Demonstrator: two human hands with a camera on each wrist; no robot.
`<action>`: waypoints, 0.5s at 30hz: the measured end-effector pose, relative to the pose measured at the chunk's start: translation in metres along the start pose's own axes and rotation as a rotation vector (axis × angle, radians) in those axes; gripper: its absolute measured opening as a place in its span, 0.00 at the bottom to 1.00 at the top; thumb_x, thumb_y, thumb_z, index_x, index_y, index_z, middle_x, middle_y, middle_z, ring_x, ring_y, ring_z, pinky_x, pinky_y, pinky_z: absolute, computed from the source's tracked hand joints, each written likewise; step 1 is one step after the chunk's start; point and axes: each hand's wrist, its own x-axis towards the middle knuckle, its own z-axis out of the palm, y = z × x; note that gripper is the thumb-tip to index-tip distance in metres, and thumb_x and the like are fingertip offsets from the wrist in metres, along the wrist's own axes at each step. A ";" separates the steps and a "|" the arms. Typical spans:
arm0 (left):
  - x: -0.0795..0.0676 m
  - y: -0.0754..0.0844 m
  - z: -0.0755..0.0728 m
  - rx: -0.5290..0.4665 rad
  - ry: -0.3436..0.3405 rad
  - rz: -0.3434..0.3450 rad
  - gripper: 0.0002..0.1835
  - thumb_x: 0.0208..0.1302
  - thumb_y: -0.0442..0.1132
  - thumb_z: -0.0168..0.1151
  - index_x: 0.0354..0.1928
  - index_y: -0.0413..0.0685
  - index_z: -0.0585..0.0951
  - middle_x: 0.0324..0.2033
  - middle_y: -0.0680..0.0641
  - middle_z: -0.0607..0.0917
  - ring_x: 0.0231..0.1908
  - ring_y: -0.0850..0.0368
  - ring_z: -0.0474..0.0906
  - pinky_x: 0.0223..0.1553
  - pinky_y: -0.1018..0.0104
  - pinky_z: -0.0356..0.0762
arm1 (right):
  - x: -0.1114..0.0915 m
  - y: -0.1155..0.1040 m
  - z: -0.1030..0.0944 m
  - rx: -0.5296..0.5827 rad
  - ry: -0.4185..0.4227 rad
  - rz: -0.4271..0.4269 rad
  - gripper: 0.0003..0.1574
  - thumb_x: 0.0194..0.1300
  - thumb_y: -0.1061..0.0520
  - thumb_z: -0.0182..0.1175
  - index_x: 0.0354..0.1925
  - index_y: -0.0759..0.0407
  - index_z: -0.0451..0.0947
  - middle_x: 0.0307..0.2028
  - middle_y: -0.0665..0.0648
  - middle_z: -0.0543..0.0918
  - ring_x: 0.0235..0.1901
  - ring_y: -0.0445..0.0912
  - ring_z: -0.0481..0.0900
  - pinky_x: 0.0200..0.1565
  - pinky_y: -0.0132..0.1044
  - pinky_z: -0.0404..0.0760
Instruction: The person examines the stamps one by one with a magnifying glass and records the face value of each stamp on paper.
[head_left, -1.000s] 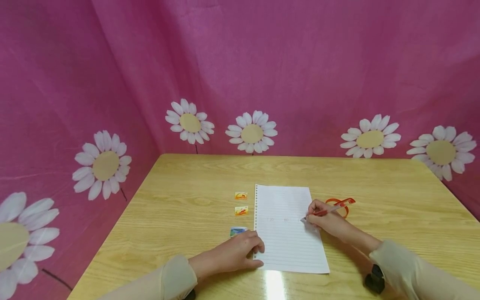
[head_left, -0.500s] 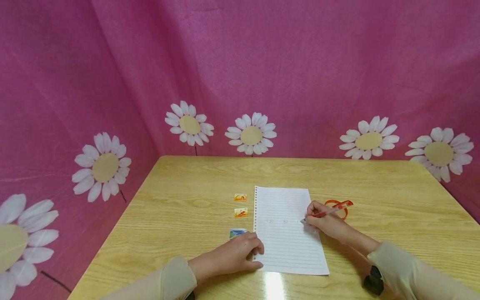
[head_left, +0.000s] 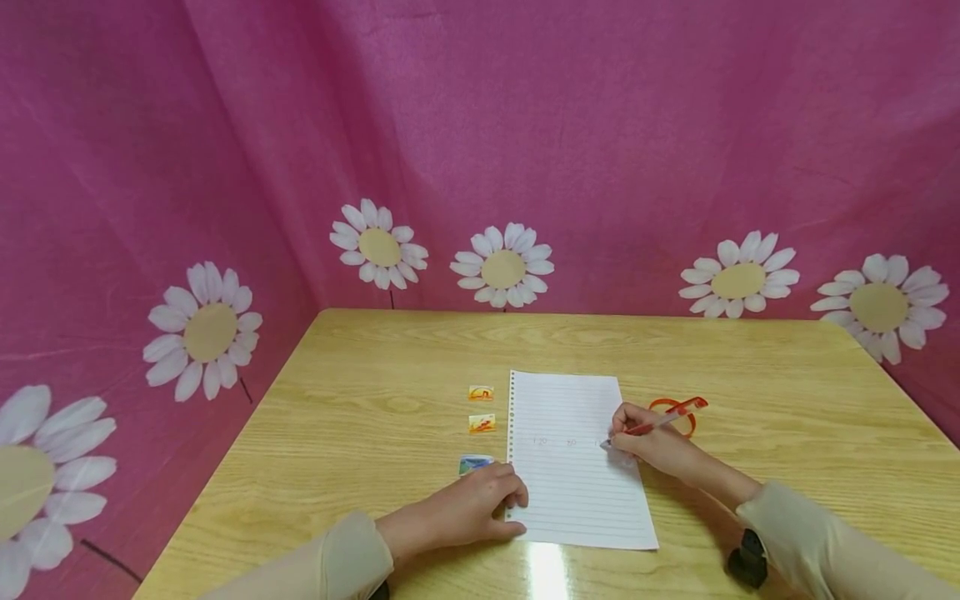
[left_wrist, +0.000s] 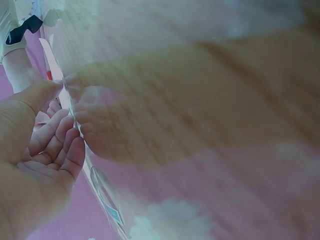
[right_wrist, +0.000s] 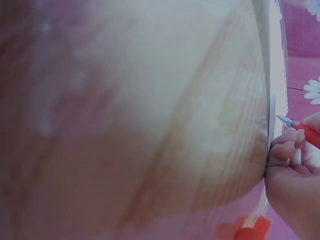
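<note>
A sheet of lined loose-leaf paper (head_left: pixel 570 492) lies on the wooden table, with faint red figures, seemingly 120 and 80, across its middle. My right hand (head_left: pixel 652 437) pinches a red pen (head_left: pixel 678 410), its tip at the sheet near the right edge. In the right wrist view the metal tip of the pen (right_wrist: pixel 287 121) meets the paper at a slant. My left hand (head_left: pixel 476 504) rests on the sheet's lower left edge, fingers loosely bent. Just above it lies a blue-green stamp-like picture piece (head_left: pixel 474 463), partly covered by the hand.
Two small orange-yellow stamp-like pieces (head_left: pixel 482 423) lie in a column left of the paper. A red ring-shaped object (head_left: pixel 692 427) lies behind the right hand. The wooden table (head_left: pixel 360 400) ends at a pink curtain (head_left: pixel 600 125) printed with daisies.
The pen has moved very slightly at the right of the written line, where a small mark shows by its tip. The left hand and the stamp-like pieces stay in place.
</note>
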 end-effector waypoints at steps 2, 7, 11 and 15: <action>0.000 0.000 -0.001 0.005 0.005 0.004 0.11 0.62 0.46 0.68 0.41 0.51 0.81 0.34 0.58 0.77 0.35 0.71 0.65 0.38 0.82 0.68 | 0.001 -0.001 -0.001 0.001 0.000 -0.001 0.10 0.60 0.65 0.59 0.35 0.68 0.66 0.24 0.47 0.69 0.20 0.34 0.66 0.22 0.25 0.64; 0.002 0.001 -0.002 0.018 0.013 0.005 0.11 0.62 0.46 0.68 0.41 0.51 0.81 0.34 0.58 0.77 0.36 0.71 0.66 0.39 0.82 0.68 | 0.002 -0.002 -0.004 0.021 -0.008 -0.003 0.11 0.60 0.65 0.58 0.34 0.68 0.64 0.23 0.48 0.69 0.21 0.35 0.67 0.23 0.25 0.64; 0.001 0.002 -0.002 0.013 0.007 -0.007 0.11 0.61 0.46 0.68 0.41 0.51 0.81 0.34 0.58 0.77 0.35 0.71 0.66 0.39 0.82 0.68 | 0.001 -0.001 -0.004 0.050 0.008 0.009 0.12 0.61 0.65 0.58 0.35 0.70 0.65 0.22 0.47 0.69 0.21 0.35 0.67 0.23 0.26 0.65; 0.001 0.002 -0.001 0.005 -0.006 -0.018 0.11 0.61 0.47 0.68 0.42 0.51 0.81 0.34 0.59 0.76 0.36 0.71 0.66 0.39 0.82 0.69 | -0.002 0.001 -0.004 0.069 0.030 0.015 0.11 0.62 0.65 0.58 0.36 0.69 0.65 0.19 0.45 0.69 0.19 0.35 0.65 0.22 0.26 0.65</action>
